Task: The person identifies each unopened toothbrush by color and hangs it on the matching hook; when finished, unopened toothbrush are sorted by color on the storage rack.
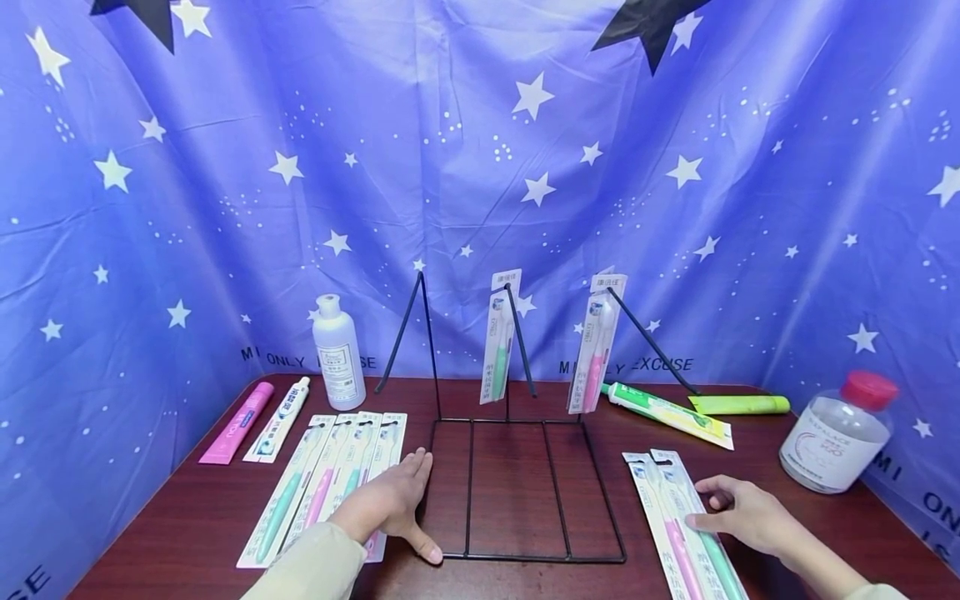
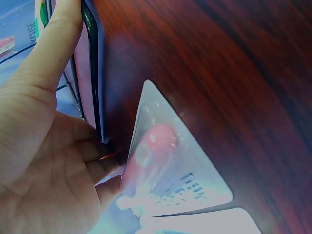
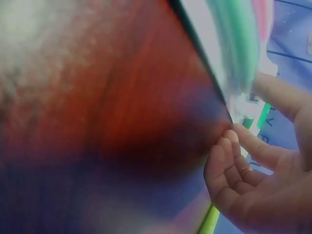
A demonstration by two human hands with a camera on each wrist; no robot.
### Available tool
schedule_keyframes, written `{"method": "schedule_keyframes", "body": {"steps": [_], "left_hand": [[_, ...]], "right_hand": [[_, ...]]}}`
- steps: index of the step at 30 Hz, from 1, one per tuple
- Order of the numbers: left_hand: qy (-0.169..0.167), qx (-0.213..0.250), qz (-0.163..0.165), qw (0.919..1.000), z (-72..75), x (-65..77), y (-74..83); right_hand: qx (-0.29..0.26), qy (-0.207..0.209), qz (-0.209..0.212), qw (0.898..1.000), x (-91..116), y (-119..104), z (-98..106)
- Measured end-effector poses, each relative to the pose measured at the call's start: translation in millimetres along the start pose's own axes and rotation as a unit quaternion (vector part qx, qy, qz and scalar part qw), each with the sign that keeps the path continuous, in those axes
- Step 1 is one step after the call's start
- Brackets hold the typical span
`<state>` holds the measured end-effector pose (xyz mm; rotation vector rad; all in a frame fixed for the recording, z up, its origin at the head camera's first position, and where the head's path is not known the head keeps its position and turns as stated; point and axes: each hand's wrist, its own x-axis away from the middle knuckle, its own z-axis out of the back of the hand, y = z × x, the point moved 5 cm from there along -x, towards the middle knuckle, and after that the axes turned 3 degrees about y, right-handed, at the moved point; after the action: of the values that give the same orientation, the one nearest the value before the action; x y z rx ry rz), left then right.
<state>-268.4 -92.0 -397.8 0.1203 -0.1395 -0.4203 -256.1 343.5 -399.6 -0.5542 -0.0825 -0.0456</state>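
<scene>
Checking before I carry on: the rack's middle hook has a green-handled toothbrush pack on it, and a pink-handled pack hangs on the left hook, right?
Not quite: the pink-handled pack hangs on the right hook, as the head view shows. The green-handled pack is on the middle hook.

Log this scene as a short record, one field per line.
Left grip: fingers outstretched, thumb at near left corner of black wire rack
Right grip: at the edge of a lying green toothbrush; pinch unclear
Left hook: bare
Middle hook: hanging green toothbrush
Right hook: hanging pink toothbrush
Left of rack: four packaged toothbrushes, pink tube, white tube, white bottle
Right of rack: lying pink toothbrush beside the green, green-and-white tube, yellow-green tube, red-lidded jar
</scene>
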Motion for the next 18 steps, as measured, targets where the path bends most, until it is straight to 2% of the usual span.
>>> {"method": "schedule_keyframes", "body": {"steps": [11,18], "left_hand": [[0.006,0.003,-0.004,1.0000,2.1,0.9,0.4],[0.004,0.008,-0.005,1.0000,1.1,1.0,0.6]], "right_hand": [[0.025,-0.005,0.000,1.000,-0.2,-2.2,4.8],[0.029,-0.002,-0.034,0.999,-4.7,0.5,6.2]]}}
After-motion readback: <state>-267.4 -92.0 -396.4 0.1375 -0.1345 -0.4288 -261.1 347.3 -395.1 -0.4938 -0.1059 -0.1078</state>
